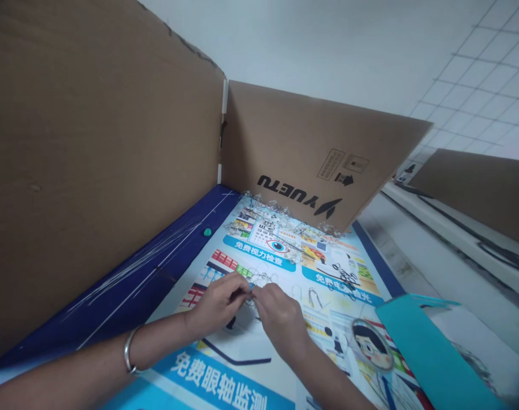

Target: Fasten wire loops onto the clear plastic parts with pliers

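My left hand (220, 302) and my right hand (280, 316) meet over the printed poster, their fingertips pinched close together. Whatever is between the fingers is too small and too hidden to name. Just behind the fingertips lies a small tangle of thin, clear or silvery loops (261, 278). Right of it a thin bent wire-like piece (317, 297) rests on the poster. A cluster of black loops (344, 274) sits farther right. My left wrist wears a silver bangle (129, 350).
Many clear curly pieces (270, 208) are heaped along the foot of the cardboard panel (302, 142). Another cardboard wall (101, 142) rises at left. Thin pale strands (156, 250) and a small green round piece (207, 232) lie on the blue strip. A teal box (434, 347) stands right.
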The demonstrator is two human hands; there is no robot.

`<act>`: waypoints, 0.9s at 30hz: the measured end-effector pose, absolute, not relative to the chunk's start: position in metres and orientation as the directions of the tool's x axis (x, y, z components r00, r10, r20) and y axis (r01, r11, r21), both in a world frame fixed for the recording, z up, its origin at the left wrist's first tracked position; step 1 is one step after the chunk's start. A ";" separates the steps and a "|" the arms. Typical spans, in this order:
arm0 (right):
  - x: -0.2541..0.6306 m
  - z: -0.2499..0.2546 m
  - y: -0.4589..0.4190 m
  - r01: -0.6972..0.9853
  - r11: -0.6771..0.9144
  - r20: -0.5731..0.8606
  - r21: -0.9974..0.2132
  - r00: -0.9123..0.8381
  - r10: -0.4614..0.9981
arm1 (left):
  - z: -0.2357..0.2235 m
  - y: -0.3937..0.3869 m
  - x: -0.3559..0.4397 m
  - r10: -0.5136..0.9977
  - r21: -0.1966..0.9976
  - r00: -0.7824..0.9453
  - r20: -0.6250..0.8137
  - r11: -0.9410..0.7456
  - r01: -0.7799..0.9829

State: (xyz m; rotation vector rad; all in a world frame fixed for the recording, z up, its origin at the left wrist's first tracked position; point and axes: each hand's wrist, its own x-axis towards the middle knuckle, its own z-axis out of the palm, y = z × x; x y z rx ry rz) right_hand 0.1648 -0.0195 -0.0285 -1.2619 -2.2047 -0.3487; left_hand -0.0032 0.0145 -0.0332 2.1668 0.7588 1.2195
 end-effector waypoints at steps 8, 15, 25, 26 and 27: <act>0.168 -0.023 -0.022 0.851 0.472 0.654 0.231 -0.495 0.572 | -0.033 0.013 -0.003 0.634 0.649 0.458 0.624 -0.746 0.149; 0.169 -0.020 -0.021 0.811 0.496 0.668 0.311 -0.557 0.493 | -0.032 0.013 -0.005 0.595 0.611 0.466 0.655 -0.780 0.138; 0.165 -0.029 -0.019 0.867 0.495 0.654 0.051 -0.403 0.640 | -0.035 0.015 -0.005 0.615 0.619 0.515 0.597 -0.762 0.191; 0.166 -0.030 -0.019 0.863 0.504 0.663 0.040 -0.400 0.633 | -0.035 0.014 -0.004 0.625 0.627 0.509 0.592 -0.754 0.197; 0.166 -0.031 -0.018 0.860 0.510 0.676 0.030 -0.393 0.623 | -0.035 0.014 -0.004 0.633 0.631 0.502 0.590 -0.749 0.202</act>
